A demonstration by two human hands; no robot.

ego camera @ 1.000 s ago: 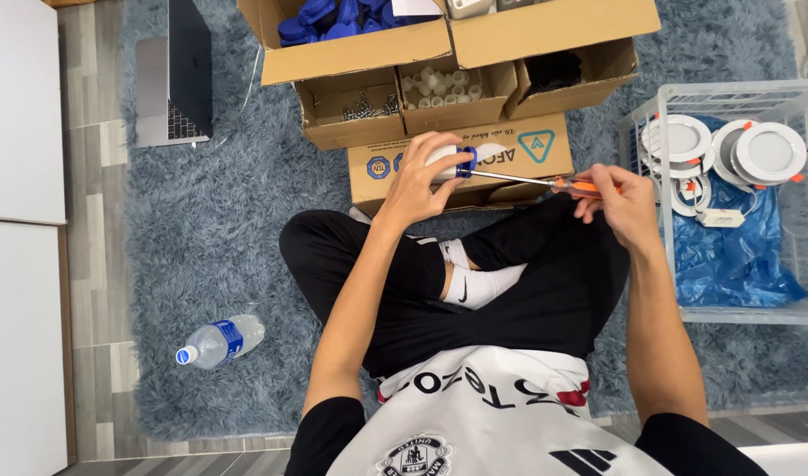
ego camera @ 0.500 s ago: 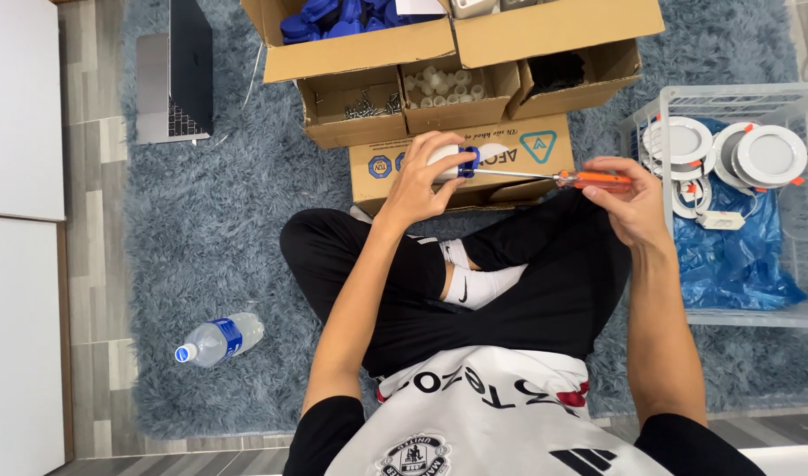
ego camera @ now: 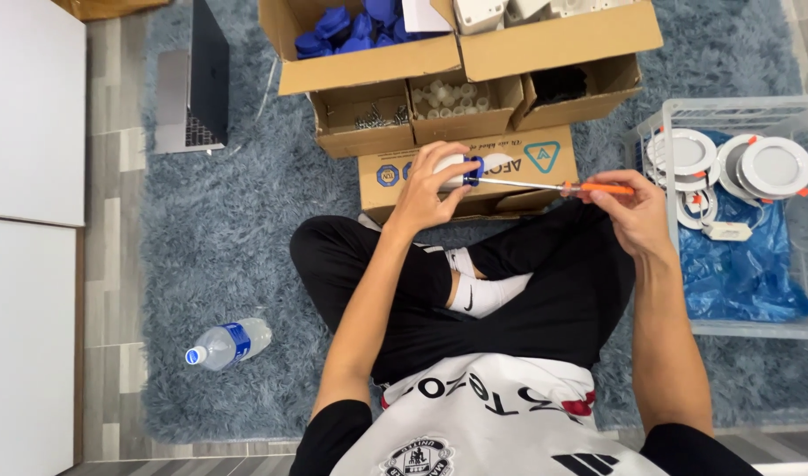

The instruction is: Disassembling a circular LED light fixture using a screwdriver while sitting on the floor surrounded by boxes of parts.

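1. Head view, hands: the left hand [ego camera: 430, 189] is curled closed around a small white fitting with a blue part [ego camera: 464, 169], fingers wrapped over its top. The right hand [ego camera: 629, 207] is pinched shut on the orange handle of a screwdriver [ego camera: 558, 186], whose thin shaft runs level to the left, its tip meeting the blue part.
2. Head view, where the work sits: fitting and screwdriver are held in the air just in front of the flat cardboard box [ego camera: 510, 167], above the person's crossed legs.
3. Head view, around that box: behind it stand small open cartons, one with screws [ego camera: 373, 115] and one with white plastic pieces [ego camera: 448, 95]. Right of it, a clear plastic crate [ego camera: 739, 115] holds round white lamp fittings [ego camera: 774, 166] on blue plastic sheet. Well to its left lie a laptop [ego camera: 197, 84] and, nearer the person, a water bottle [ego camera: 227, 344] on the grey rug.
4. Doing it well, as I judge: keep the shaft in line with the screw, brace the fitting firmly in the left hand, press lightly while turning so the tip does not slip out.
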